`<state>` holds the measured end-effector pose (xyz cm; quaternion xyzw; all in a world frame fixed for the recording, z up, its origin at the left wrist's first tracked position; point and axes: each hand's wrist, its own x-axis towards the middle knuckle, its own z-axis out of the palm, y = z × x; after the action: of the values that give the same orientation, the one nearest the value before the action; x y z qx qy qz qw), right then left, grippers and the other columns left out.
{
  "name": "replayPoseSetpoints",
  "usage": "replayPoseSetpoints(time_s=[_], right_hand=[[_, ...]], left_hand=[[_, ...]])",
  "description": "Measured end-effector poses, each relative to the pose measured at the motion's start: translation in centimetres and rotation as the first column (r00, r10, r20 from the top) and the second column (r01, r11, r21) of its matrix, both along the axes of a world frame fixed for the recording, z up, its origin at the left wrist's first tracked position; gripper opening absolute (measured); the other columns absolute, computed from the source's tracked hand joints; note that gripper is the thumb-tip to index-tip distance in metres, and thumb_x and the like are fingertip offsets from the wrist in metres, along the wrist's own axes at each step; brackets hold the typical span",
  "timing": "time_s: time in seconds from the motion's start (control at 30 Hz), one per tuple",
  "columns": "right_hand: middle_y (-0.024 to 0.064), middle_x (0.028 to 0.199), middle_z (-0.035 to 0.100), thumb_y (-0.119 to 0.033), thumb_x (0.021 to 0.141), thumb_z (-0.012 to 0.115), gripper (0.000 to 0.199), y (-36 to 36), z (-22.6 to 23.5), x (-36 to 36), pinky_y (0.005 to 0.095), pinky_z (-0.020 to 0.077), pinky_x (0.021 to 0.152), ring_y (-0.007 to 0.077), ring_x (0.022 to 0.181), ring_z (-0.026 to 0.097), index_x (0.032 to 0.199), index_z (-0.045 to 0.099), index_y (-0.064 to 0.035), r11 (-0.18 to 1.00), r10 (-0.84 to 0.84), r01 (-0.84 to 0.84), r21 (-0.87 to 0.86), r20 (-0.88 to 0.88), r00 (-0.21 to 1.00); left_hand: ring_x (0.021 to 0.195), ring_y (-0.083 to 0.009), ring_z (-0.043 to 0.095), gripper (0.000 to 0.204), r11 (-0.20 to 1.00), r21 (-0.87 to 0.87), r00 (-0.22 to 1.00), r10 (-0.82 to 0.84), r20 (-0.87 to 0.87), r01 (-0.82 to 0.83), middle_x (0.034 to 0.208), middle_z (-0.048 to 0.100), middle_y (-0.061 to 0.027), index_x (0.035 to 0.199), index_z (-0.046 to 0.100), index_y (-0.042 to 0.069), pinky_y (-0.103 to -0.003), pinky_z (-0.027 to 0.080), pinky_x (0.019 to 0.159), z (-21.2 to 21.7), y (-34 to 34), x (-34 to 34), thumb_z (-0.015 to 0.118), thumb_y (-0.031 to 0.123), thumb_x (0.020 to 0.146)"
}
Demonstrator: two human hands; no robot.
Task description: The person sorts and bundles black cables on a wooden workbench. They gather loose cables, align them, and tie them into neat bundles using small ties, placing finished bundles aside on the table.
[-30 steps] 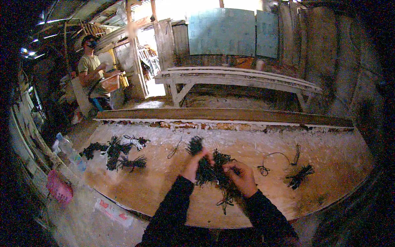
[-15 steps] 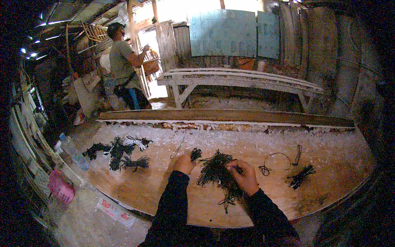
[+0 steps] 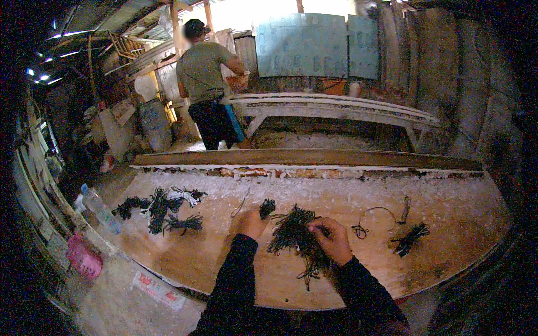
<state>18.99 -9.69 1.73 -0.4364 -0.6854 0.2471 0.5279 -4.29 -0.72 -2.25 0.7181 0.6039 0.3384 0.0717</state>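
A loose, tangled pile of black cords [image 3: 294,228] lies on the wooden tabletop in front of me, with strands trailing toward the near edge. Just left of it, my left hand [image 3: 255,224] is closed around a small bundle of black cords [image 3: 268,208] that sticks up above the fingers. At the pile's right side, my right hand [image 3: 332,235] pinches thumb and fingers together on a cord strand; the strand itself is hard to make out. Farther right lie a tied black cord bundle [image 3: 412,239] and a thin looped cord [image 3: 361,231].
Several dark cord bundles [image 3: 159,210] and a whitish one [image 3: 182,194] lie at the table's left. A plastic bottle [image 3: 101,208] and a pink container [image 3: 84,256] stand beyond that edge. Behind the table's raised back board [image 3: 308,158] are a long bench [image 3: 336,106] and another person [image 3: 207,73].
The other person has walked right, to the left end of the bench, and turned their back. Both my hands stay almost in the same place at the cords.
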Motion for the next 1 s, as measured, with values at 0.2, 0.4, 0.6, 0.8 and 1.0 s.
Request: replayPoseSetpoints(time_s=[0.2, 0.4, 0.6, 0.8, 1.0], right_hand=[[0.0099, 0.093, 0.062, -0.006, 0.077, 0.063, 0.015, -0.2, 1.1, 0.0, 0.0304, 0.0445, 0.077, 0.0209, 0.087, 0.059, 0.092, 0.062, -0.0031, 0.99, -0.107, 0.103, 0.1, 0.037, 0.994], [0.0117, 0.099, 0.061, -0.009, 0.079, 0.061, 0.024, -0.1, 1.6, 0.1, 0.0341, 0.0425, 0.084, 0.0243, 0.092, 0.058, 0.102, 0.061, -0.0051, 0.955, -0.222, 0.206, 0.212, 0.057, 0.973], [0.0066, 0.087, 0.065, -0.01, 0.08, 0.061, 0.015, 0.9, -0.4, 0.3, 0.0285, 0.0435, 0.082, 0.0163, 0.086, 0.059, 0.093, 0.066, -0.003, 0.995, -0.01, 0.014, -0.097, 0.041, 0.999], [0.0034, 0.084, 0.063, -0.008, 0.08, 0.062, 0.012, 0.2, -0.1, 0.3, 0.0257, 0.0455, 0.073, 0.0123, 0.077, 0.058, 0.089, 0.064, -0.0006, 0.979, 0.046, -0.092, -0.183, -0.238, 0.97], [0.0042, 0.083, 0.062, -0.005, 0.079, 0.062, 0.011, -0.4, 0.4, 0.2, 0.0258, 0.0455, 0.071, 0.0137, 0.076, 0.058, 0.089, 0.062, -0.0007, 0.983, -0.067, -0.001, -0.184, -0.365, 0.929]], left_hand=[[0.077, -0.0331, 0.061, 0.025, 0.986, 0.15, 0.979, -0.105, 0.177, 0.079, 0.084, 0.062, -0.0167, 0.092, 0.061, 0.006, -0.04, 0.048, 0.067, 3.8, -1.6, 1.4, 0.064, 0.02, 0.072], [0.08, -0.0274, 0.062, 0.028, 0.961, 0.148, 0.932, -0.266, 0.246, 0.235, 0.086, 0.063, -0.0139, 0.097, 0.061, 0.007, -0.034, 0.049, 0.07, 3.5, -3.1, 2.9, 0.064, 0.009, 0.069], [0.079, -0.0211, 0.062, 0.026, 0.93, 0.231, 0.837, -0.359, 0.412, 0.285, 0.086, 0.064, -0.0105, 0.095, 0.062, 0.003, -0.03, 0.049, 0.069, 2.5, -3.6, 4.0, 0.066, 0.007, 0.069], [0.067, -0.0147, 0.057, 0.026, 0.962, 0.151, 0.619, -0.262, 0.74, 0.228, 0.08, 0.062, -0.0039, 0.101, 0.061, 0.004, -0.026, 0.046, 0.062, 3.1, -4.4, 5.6, 0.064, 0.007, 0.075], [0.055, -0.01, 0.044, 0.028, 0.787, 0.089, -0.044, -0.079, 0.996, 0.61, 0.063, 0.047, 0.0024, 0.105, 0.059, 0.002, -0.025, 0.041, 0.058, 1.9, -4.9, 7.0, 0.058, 0.019, 0.083]])
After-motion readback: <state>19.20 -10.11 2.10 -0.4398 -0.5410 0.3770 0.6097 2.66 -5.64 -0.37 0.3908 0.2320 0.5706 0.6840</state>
